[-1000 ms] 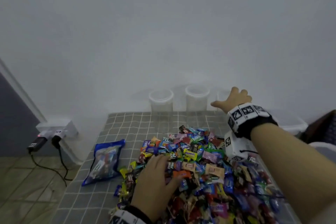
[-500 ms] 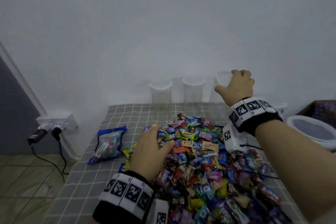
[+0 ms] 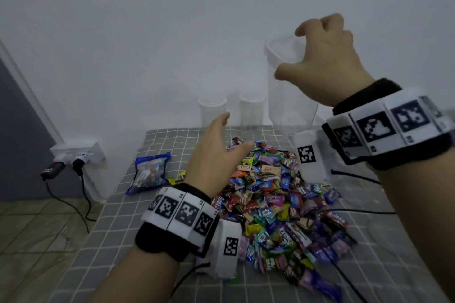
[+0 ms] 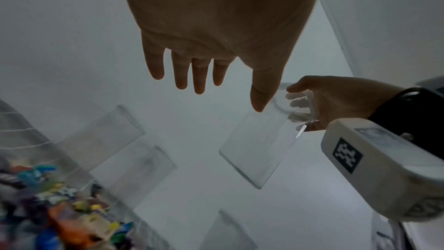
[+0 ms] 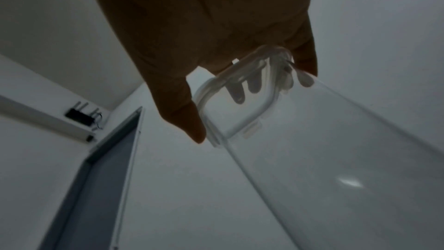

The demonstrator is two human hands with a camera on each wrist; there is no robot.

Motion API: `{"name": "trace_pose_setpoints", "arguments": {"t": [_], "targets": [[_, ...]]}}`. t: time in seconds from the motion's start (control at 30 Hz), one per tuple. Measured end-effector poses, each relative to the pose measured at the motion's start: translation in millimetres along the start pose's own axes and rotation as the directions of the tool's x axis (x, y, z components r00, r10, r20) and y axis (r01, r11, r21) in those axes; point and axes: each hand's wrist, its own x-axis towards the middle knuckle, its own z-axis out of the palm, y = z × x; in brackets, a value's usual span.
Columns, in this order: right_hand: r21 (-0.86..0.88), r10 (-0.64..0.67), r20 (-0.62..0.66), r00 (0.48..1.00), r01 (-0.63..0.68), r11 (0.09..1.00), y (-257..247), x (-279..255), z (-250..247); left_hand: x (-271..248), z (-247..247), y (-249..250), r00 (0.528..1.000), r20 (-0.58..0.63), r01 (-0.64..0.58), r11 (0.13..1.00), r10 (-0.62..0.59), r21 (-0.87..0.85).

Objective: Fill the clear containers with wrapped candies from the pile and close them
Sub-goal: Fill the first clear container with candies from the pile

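My right hand (image 3: 317, 56) grips a tall clear container (image 3: 288, 98) by its open rim and holds it up in the air above the table's far right. In the right wrist view the fingers (image 5: 240, 94) reach inside the rim (image 5: 223, 86) and the thumb lies outside. My left hand (image 3: 219, 150) hovers open over the pile of wrapped candies (image 3: 270, 202), its straight fingers (image 4: 199, 75) pointing toward the back wall. It holds nothing. Two more clear containers (image 3: 212, 113) (image 3: 251, 109) stand open at the back edge.
The grey checked table (image 3: 118, 241) carries a blue candy bag (image 3: 150, 172) left of the pile. A power strip with plugs (image 3: 76, 155) sits on the floor by the wall at left. Black cables (image 3: 354, 211) run across the table's right side.
My right hand has lifted the tall container off the table and drawn it nearer. My left hand has come up off the candy pile and opened out forward.
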Motion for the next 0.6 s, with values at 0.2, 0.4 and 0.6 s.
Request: {"name": "trace_pose_setpoints", "arguments": {"t": [0.2, 0.4, 0.6], "targets": [[0.072, -0.030, 0.214, 0.976, 0.015, 0.997, -18, -59, -20, -19, 10, 27, 0.998, 0.048, -0.035, 0.979, 0.045, -0.202], [0.110, 0.019, 0.302, 0.953, -0.054, 0.992, -23, -107, -18, -52, 33, 36, 0.991, 0.028, -0.105, 0.896, 0.130, -0.432], [0.193, -0.006, 0.300, 0.954, -0.055, 0.980, -14, -138, -3, -77, 34, 16, 0.998, 0.049, -0.002, 0.900, 0.026, -0.437]]}}
